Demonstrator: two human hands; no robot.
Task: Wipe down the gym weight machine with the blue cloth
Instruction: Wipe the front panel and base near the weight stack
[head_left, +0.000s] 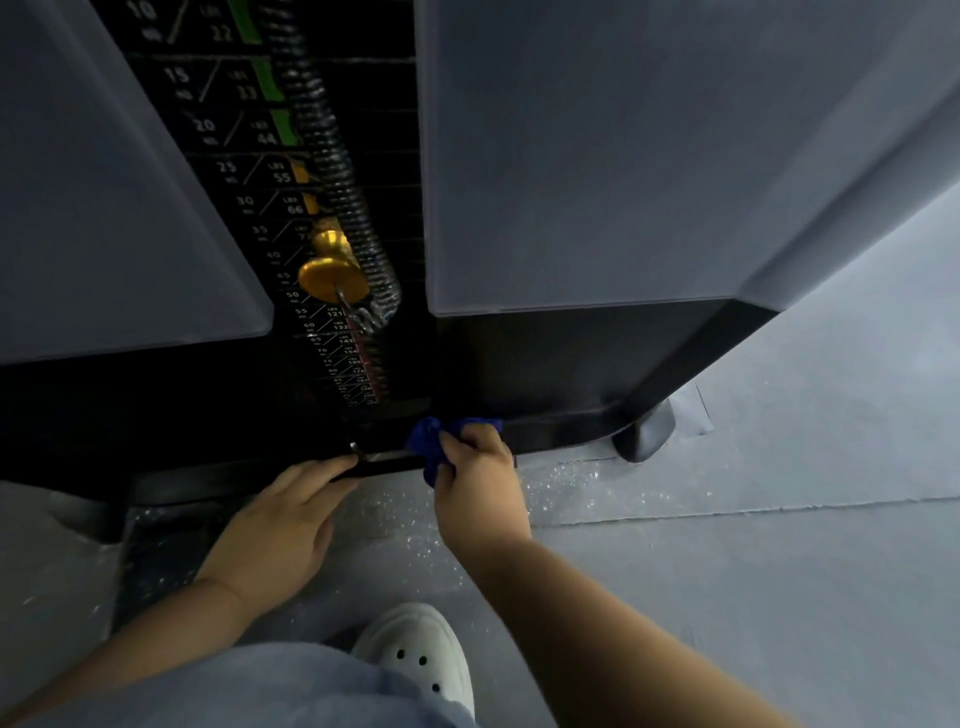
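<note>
Well, gripping blue cloth (427, 446) in right hand (480, 486), low on the weight machine (561, 364) base. Resting left hand (275, 530) flat alongside, fingers straight, probably touching it

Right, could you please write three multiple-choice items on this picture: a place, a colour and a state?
1. Where is the crumpled blue cloth?
A) on the machine's black base frame
B) on a grey side panel
C) on the floor

2. What colour is the round metal selector-pin knob?
A) red
B) gold
C) green

3. What is the left hand doing?
A) gripping the cloth
B) pulling the pin
C) resting fingers on the base frame

Answers: 1 A, the right hand grips it against the frame; 2 B, it shines gold against the black weight stack; 3 C, its straight fingers lie on the frame.
</note>
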